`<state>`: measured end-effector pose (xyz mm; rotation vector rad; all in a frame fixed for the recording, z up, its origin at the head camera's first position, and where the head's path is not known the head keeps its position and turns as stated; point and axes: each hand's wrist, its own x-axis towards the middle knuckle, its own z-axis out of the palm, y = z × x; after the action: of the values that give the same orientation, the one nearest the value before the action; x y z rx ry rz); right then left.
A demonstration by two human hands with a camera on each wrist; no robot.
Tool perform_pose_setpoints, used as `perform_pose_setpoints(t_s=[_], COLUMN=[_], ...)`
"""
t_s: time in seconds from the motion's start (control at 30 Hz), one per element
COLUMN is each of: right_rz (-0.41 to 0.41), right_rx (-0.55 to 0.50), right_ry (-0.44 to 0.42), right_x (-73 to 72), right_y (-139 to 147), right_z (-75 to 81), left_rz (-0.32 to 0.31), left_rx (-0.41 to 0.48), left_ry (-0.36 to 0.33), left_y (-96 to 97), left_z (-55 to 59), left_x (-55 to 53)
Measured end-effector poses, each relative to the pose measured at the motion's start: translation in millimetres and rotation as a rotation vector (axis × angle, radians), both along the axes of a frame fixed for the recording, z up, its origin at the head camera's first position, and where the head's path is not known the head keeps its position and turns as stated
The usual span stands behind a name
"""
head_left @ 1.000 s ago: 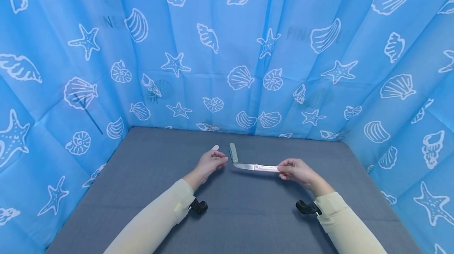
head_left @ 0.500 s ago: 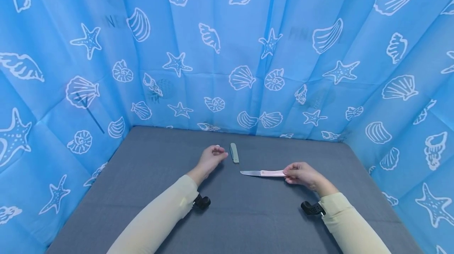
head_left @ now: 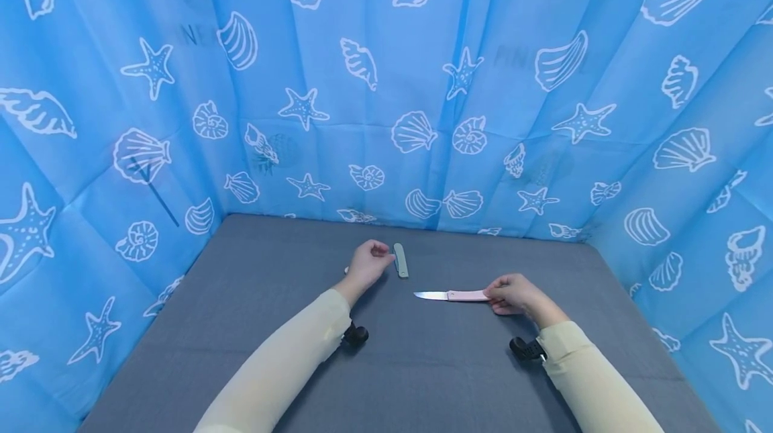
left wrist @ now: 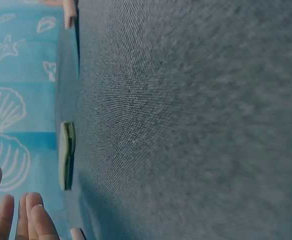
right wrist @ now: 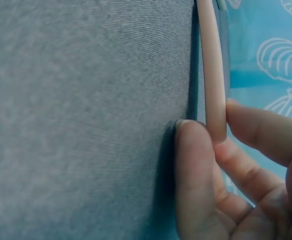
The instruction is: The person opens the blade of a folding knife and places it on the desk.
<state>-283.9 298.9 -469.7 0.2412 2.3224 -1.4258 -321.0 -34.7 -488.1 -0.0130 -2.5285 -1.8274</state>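
Note:
My right hand pinches the handle end of a pink folding knife, whose blade is unfolded and points left, low over the table. In the right wrist view, thumb and fingers grip the tip of the pale pink handle. My left hand, holding nothing, has its thumb and fingers apart, right beside a green folding knife. That knife is folded and lies on the table, seen also in the left wrist view. A small pale end of another thing shows at the left hand's outer side, the rest hidden.
A grey cloth-covered table lies under both hands. Blue curtains with white shell and starfish prints rise behind it and at both sides. Each wrist wears a black camera mount, as on the left wrist.
The right hand has moved the pink knife right and nearer to me, so its tip no longer overlaps the green knife. The left hand has shifted right and away from me, up to the green knife.

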Motion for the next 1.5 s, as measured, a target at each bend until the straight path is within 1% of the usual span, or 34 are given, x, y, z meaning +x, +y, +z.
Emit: perform_pose_setpoints(t_s=[0.13,0.2,0.33,0.43,0.53,0.63,0.8,0.93,1.03,1.17,1.33,1.5], right_rz=[-0.018,-0.025,-0.026,-0.011,-0.016,-0.023,-0.013,-0.016,-0.017,-0.008,0.006,0.027], right_rx=[0.032,0.042,0.042,0.039,0.054,0.075,0.081,0.074,0.065,0.053,0.032,0.020], right_ry=[-0.010,-0.007,0.000,0.007,0.011,0.017,0.025,0.028,0.032,0.026,0.004,-0.030], right_x=[0.6,0.5,-0.1,0.1,0.9,2.0,1.8,2.0,2.6,3.0,5.0,9.9], right_y=[-2,-3,-5,-7,-8,-6,-5,-4,-3,-2,-3,0], right_z=[3.1,3.7,4.0,4.2,3.9,3.5,2.9,0.2,-1.7,0.6,5.7,11.6], left_rz=[-0.009,-0.004,0.019,0.014,-0.018,-0.043,-0.027,-0.014,0.005,0.021,0.008,-0.022], left_rx=[-0.027,-0.049,-0.137,-0.233,-0.341,-0.453,-0.573,-0.640,-0.648,-0.600,-0.553,-0.536], left_ry=[0.001,0.012,0.009,-0.019,-0.046,-0.065,-0.071,-0.069,-0.062,-0.072,-0.112,-0.181], left_y=[7.4,9.9,12.8,15.3,20.3,27.4,34.8,37.7,38.7,37.5,35.2,34.8], left_z=[-1.8,-2.9,-5.4,-6.6,-6.1,-2.6,4.8,5.3,3.2,2.5,2.9,4.1], left_x=[-8.7,-12.5,-17.1,-17.6,-16.4,-14.6,-12.8,-12.8,-12.3,-12.9,-15.3,-16.1])
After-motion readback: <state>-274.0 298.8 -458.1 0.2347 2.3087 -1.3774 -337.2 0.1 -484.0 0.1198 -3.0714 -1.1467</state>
